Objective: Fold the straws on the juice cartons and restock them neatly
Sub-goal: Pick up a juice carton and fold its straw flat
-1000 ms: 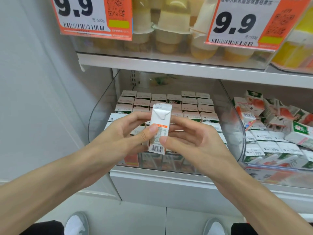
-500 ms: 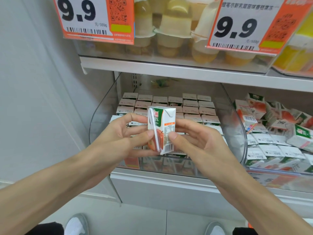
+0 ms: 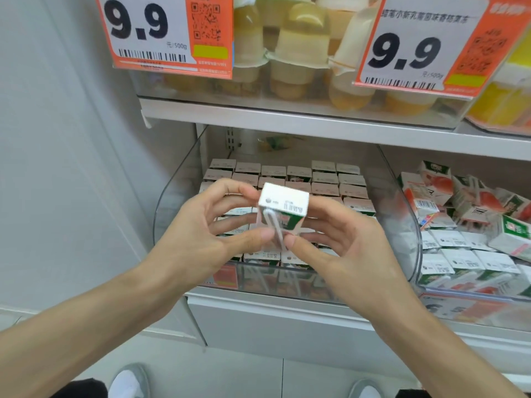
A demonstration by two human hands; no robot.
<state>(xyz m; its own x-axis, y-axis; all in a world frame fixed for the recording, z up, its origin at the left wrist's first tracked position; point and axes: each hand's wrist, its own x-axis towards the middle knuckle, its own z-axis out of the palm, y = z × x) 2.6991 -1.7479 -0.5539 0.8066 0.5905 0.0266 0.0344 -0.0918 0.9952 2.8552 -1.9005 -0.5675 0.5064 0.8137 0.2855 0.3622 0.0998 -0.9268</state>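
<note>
Clear bin wall curves just beside the left hand, which pinches a carton above packed rows, straw toward the camera. The right hand pinches its other side, thumb at the straw's blurred end. Farther right, jumbled cartons run off frame.

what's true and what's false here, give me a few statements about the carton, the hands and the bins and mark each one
1. The left hand and the right hand both hold one juice carton. True.
2. A straw lies on the carton's near face. True.
3. The price tags read 5.5. False: both read 9.9.
4. The cartons in the left bin lie jumbled. False: they stand in neat rows; the jumbled ones are at the back of the right bin.
</note>
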